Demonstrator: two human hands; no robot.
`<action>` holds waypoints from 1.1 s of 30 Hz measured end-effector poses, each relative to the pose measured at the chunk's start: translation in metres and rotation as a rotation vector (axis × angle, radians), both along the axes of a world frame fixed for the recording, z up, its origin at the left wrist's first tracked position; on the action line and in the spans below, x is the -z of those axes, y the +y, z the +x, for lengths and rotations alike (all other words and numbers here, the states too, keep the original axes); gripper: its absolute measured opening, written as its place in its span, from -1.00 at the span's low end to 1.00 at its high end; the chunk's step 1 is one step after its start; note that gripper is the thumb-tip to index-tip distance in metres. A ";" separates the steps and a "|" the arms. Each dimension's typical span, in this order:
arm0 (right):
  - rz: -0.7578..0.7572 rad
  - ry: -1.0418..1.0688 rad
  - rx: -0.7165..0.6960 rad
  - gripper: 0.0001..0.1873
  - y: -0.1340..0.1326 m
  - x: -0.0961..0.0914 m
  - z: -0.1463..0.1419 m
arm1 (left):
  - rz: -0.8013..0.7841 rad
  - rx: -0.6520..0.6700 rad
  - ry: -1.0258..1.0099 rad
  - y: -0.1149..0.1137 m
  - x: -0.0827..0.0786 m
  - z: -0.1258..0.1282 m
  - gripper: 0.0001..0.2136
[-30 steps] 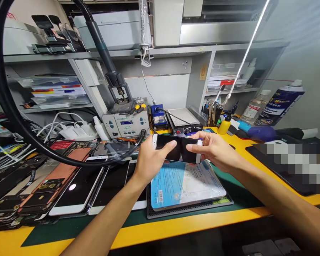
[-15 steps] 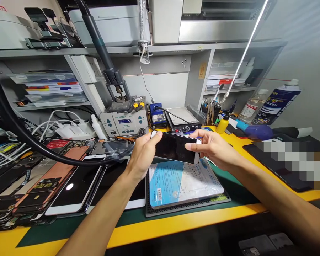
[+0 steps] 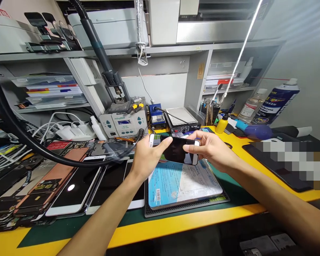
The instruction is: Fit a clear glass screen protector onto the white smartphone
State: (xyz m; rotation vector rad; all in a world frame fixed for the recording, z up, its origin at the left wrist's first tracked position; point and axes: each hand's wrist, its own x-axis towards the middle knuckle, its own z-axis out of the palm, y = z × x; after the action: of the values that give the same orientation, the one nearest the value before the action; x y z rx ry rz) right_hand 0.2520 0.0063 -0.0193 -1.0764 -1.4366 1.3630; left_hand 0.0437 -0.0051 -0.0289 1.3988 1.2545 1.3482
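Note:
A white phone (image 3: 177,151) with a dark screen is held level above the bench, gripped at both ends. My left hand (image 3: 146,156) grips its left end, the thumb lying across the glass. My right hand (image 3: 209,149) pinches the right end, thumb on top and fingers underneath. Directly below lies a blue and white sheet (image 3: 182,183) on a black perforated mat (image 3: 186,206).
Several phones and screens (image 3: 72,186) lie at the left. A thick black hose (image 3: 18,129) arcs over them. A grey rework station (image 3: 124,122), a hot plate (image 3: 182,119), a yellow bottle (image 3: 222,124) and a spray can (image 3: 277,103) stand behind. A black mat (image 3: 280,161) is at the right.
My left thumb has slid from the phone's top left corner onto the screen. The phone has dipped slightly toward the blue sheet.

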 end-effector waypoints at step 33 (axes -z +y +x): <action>-0.065 0.202 0.062 -0.66 0.013 -0.014 0.016 | -0.142 0.531 -0.091 0.000 -0.018 -0.022 -0.75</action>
State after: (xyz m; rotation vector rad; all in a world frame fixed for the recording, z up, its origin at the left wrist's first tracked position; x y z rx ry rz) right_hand 0.2677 0.0193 -0.0053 -0.9860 -1.2105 1.4385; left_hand 0.0216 -0.0051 -0.0110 1.4218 0.8194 0.9261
